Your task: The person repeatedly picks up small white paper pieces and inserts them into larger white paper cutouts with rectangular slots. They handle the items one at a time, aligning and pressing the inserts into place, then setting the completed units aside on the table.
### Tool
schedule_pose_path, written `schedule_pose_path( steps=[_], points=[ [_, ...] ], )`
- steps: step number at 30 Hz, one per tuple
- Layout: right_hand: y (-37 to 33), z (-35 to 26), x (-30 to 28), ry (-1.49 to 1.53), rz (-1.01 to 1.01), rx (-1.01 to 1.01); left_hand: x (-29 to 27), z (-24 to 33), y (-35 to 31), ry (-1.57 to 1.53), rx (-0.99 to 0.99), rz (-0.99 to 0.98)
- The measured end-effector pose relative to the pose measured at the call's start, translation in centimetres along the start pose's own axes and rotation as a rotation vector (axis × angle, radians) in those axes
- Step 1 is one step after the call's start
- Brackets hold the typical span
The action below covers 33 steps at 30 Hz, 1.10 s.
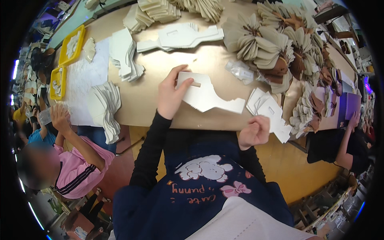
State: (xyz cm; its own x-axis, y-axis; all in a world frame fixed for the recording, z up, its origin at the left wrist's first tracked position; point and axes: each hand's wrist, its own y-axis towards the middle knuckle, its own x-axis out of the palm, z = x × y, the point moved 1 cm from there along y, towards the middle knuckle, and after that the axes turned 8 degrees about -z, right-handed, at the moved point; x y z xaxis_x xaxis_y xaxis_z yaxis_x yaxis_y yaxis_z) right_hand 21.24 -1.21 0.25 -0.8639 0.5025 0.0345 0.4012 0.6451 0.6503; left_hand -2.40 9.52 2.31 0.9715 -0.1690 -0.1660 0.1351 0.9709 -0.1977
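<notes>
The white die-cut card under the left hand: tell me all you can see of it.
The white die-cut card looks like thin, stiff board, flat on the brown table. It has a small rectangular slot near its left end, a notched outline and a narrow tail running right. The left hand pinches its left edge; the right hand is apart.

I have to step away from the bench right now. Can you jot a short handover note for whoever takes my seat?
Left hand: grips the white die-cut card piece by its slotted end, flat on the brown table.
Right hand: closed at the table's near edge, touching the small white card stack.
Around: white blanks ahead, white fanned stacks left, tan fanned bundles right.
Done: one piece pulled out.
Left: stacks remain.
</notes>
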Motion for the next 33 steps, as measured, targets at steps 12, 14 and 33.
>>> schedule_pose_path(
  steps=[12,14,33],
  points=[
    [-1.1,-0.7,3.8,-0.932,-1.054,0.250,3.6,-5.0,-3.9,0.907,0.195,-0.159],
    [-0.9,0.1,4.5,-0.963,-1.021,0.187,3.5,-5.0,-3.9,0.897,0.216,-0.146],
    [-0.7,0.3,3.6,-0.949,-1.044,0.201,3.6,-5.3,-3.7,0.918,0.192,-0.149]
  ],
)
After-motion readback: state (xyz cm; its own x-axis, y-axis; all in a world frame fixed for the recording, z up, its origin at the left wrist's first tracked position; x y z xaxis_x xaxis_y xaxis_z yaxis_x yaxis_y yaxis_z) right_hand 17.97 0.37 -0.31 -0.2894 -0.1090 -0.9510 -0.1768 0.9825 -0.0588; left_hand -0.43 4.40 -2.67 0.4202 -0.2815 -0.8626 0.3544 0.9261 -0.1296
